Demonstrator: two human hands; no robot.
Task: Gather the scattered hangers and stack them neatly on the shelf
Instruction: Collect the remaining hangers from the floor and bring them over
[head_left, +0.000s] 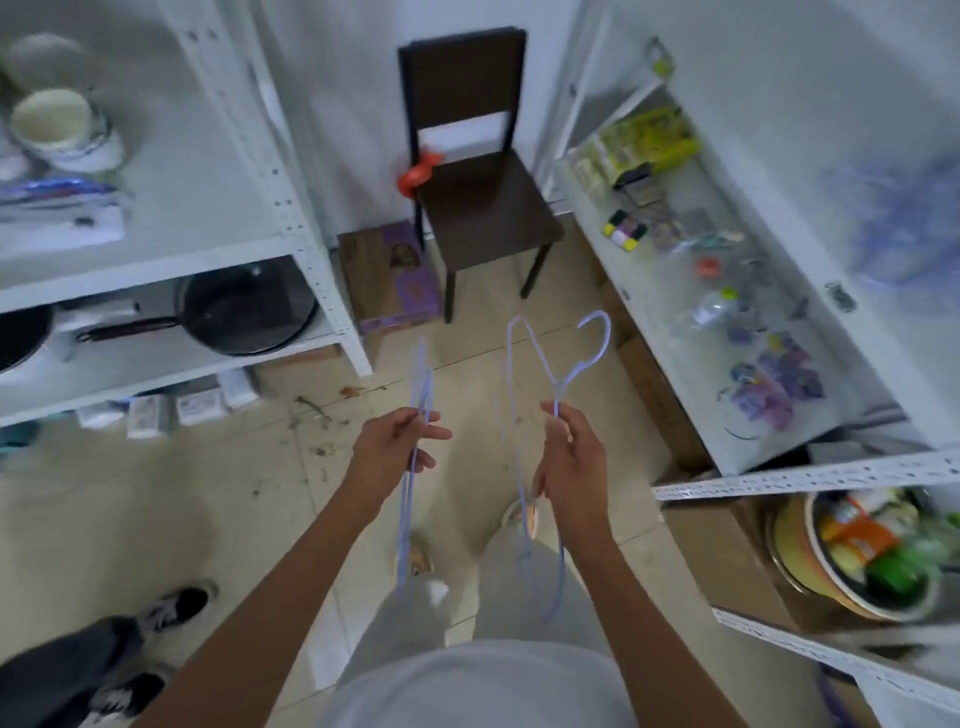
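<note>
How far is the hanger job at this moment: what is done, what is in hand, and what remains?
Gathering looks mostly done: no loose hangers show on the floor. In hand: the left hand grips thin lilac hangers, and the right hand grips more hangers, hook up. Left: stacking them on a shelf. A blurred bluish heap at upper right might be hangers; I cannot tell.

This looks like a home storage room: white metal shelves (291, 171) left of the fingers (434, 431) carry pans (244, 312) and a bucket (57, 130), and beyond them stands a dark wooden chair (483, 192) on a tiled floor (156, 493).
</note>
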